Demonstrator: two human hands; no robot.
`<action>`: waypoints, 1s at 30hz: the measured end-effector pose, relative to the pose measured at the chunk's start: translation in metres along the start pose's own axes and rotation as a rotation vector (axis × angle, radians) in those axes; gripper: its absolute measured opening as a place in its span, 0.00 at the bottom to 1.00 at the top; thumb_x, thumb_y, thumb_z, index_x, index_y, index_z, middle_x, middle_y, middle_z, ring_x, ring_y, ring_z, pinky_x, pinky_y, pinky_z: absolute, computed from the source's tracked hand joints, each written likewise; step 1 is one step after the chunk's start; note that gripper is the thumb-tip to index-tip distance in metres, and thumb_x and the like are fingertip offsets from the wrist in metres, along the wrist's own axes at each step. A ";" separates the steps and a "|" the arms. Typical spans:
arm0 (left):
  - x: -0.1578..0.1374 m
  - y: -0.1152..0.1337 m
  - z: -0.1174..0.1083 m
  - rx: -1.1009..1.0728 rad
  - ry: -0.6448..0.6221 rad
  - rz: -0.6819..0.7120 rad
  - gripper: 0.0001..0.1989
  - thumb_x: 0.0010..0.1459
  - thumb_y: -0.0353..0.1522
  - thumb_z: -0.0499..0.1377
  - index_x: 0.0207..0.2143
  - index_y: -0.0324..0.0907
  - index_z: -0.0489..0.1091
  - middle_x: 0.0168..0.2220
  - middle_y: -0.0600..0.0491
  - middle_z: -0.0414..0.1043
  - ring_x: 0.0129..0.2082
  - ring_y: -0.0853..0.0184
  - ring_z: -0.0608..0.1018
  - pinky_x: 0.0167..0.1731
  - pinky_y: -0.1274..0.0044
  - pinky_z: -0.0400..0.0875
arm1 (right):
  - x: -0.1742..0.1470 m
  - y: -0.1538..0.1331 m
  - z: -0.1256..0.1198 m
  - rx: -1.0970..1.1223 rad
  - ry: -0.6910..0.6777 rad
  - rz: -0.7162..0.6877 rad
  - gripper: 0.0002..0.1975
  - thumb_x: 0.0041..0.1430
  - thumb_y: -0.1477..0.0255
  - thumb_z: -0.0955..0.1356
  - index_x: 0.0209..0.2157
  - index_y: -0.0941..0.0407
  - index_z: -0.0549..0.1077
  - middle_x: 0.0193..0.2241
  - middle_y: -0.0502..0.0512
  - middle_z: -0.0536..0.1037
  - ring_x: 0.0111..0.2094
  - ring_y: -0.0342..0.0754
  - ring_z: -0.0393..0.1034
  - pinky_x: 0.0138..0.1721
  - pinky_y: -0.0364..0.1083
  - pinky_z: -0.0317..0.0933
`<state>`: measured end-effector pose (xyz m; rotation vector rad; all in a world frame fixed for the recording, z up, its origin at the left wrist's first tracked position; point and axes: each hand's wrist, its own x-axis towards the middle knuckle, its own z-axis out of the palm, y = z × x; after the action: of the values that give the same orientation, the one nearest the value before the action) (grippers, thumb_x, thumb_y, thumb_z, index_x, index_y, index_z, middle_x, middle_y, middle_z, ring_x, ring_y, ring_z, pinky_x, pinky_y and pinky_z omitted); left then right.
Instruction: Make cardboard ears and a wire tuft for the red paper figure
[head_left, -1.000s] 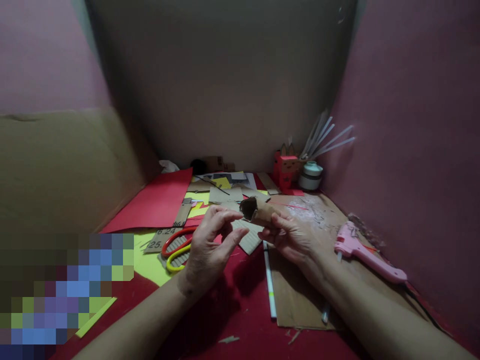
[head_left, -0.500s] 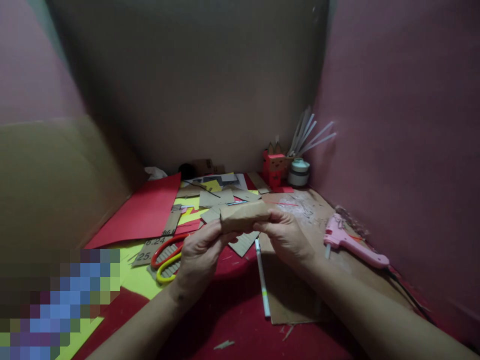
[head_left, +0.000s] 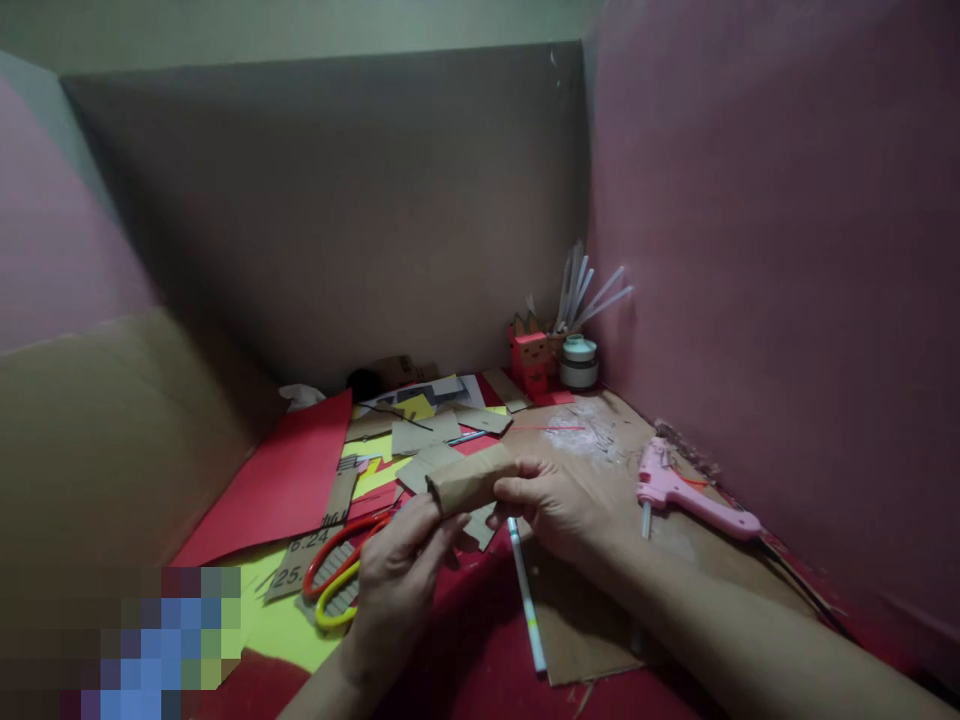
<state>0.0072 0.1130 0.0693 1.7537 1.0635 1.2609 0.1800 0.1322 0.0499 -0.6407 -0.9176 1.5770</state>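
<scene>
Between my hands, above the work surface, is a curved piece of brown cardboard (head_left: 471,480), bent like part of a tube. My right hand (head_left: 551,505) pinches its right end between thumb and fingers. At the lower left end, my left hand (head_left: 401,560) has its fingertips closed on the cardboard's edge. Scissors with red and yellow handles (head_left: 330,605) lie just left of my left hand, partly hidden by it. Below my right hand, a thin white pen-like stick (head_left: 529,610) rests along the edge of a flat cardboard sheet (head_left: 585,625).
A pink glue gun (head_left: 694,497) lies at the right, its cord running toward me. Red paper (head_left: 289,480), yellow paper (head_left: 289,630) and cardboard scraps (head_left: 424,433) spread across the left and middle. At the back stand a lidded jar (head_left: 578,365), a red box figure (head_left: 529,355) and white sticks (head_left: 577,290). Tall panels surround the table.
The cardboard piece has tilted, its left end now lower. My left hand has shifted down a little along it. The view has tipped upward and turned slightly right.
</scene>
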 end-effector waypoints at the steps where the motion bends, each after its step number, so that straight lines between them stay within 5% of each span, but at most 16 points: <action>1: 0.001 0.001 0.002 -0.014 -0.010 -0.040 0.08 0.53 0.37 0.62 0.33 0.45 0.78 0.25 0.53 0.75 0.22 0.66 0.74 0.25 0.75 0.72 | 0.000 0.001 0.000 0.016 0.047 0.016 0.09 0.39 0.73 0.75 0.27 0.60 0.79 0.25 0.53 0.79 0.20 0.42 0.70 0.24 0.42 0.64; 7: 0.005 0.003 0.010 -0.126 -0.033 -0.206 0.08 0.54 0.35 0.61 0.33 0.40 0.75 0.25 0.54 0.75 0.26 0.68 0.76 0.30 0.77 0.73 | 0.002 0.006 -0.004 0.102 0.142 0.075 0.13 0.37 0.71 0.77 0.28 0.61 0.77 0.25 0.53 0.79 0.16 0.40 0.69 0.18 0.39 0.61; 14: 0.006 -0.009 0.015 -0.182 -0.080 -0.272 0.11 0.51 0.36 0.63 0.36 0.39 0.76 0.22 0.56 0.73 0.19 0.71 0.72 0.19 0.79 0.69 | 0.004 0.011 -0.005 0.171 0.149 0.155 0.10 0.40 0.74 0.74 0.29 0.63 0.77 0.23 0.55 0.79 0.14 0.41 0.69 0.17 0.39 0.62; 21: 0.010 -0.010 0.015 -0.191 -0.077 -0.295 0.11 0.49 0.35 0.65 0.35 0.38 0.78 0.27 0.53 0.77 0.27 0.66 0.77 0.32 0.76 0.72 | 0.004 0.010 -0.004 0.193 0.166 0.204 0.05 0.45 0.77 0.72 0.29 0.61 0.78 0.22 0.53 0.79 0.13 0.38 0.67 0.16 0.37 0.62; 30: 0.012 -0.008 0.009 -0.226 -0.064 -0.342 0.15 0.48 0.37 0.66 0.36 0.37 0.78 0.30 0.49 0.80 0.30 0.63 0.79 0.35 0.74 0.74 | 0.004 0.005 -0.003 0.150 0.236 0.191 0.06 0.50 0.73 0.71 0.29 0.62 0.75 0.22 0.54 0.77 0.14 0.40 0.67 0.15 0.39 0.63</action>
<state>0.0165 0.1263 0.0643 1.3662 1.0837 1.0589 0.1791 0.1370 0.0446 -0.8064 -0.5702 1.6782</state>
